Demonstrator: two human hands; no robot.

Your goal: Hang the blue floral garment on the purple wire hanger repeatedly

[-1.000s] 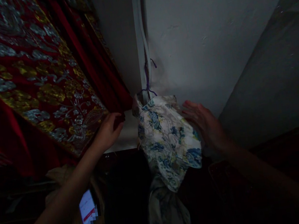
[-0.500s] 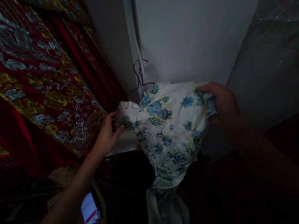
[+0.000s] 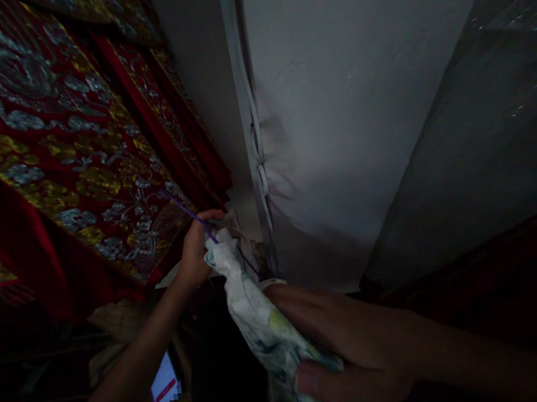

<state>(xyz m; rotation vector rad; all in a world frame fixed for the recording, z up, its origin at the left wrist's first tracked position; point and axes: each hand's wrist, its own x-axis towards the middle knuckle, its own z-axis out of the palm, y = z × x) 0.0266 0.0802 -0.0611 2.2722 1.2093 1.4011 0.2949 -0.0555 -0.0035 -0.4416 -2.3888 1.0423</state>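
Observation:
A white garment with blue and yellow flowers [image 3: 249, 302] hangs from a thin purple hanger [image 3: 185, 210] and is seen nearly edge-on. My left hand [image 3: 195, 253] is closed around the garment's upper end, beside the hanger; its fingertips are partly hidden by the cloth. Lower down, my right hand [image 3: 351, 342] grips the garment's side, with the thumb on the near face and the fingers behind. The garment's bottom runs out of the picture.
Red cloth with gold and silver embroidery [image 3: 94, 151] fills the left. A white wall [image 3: 333, 87] with a cable [image 3: 248, 85] stands ahead. Clear plastic sheeting [image 3: 520, 82] covers the right. A lit phone [image 3: 164, 383] lies at the lower left, beside tan cloth [image 3: 116, 320].
The garment has turned from broadside to nearly edge-on and dropped lower. My right hand has moved down and left with it; the hanger's hook has swung to the left.

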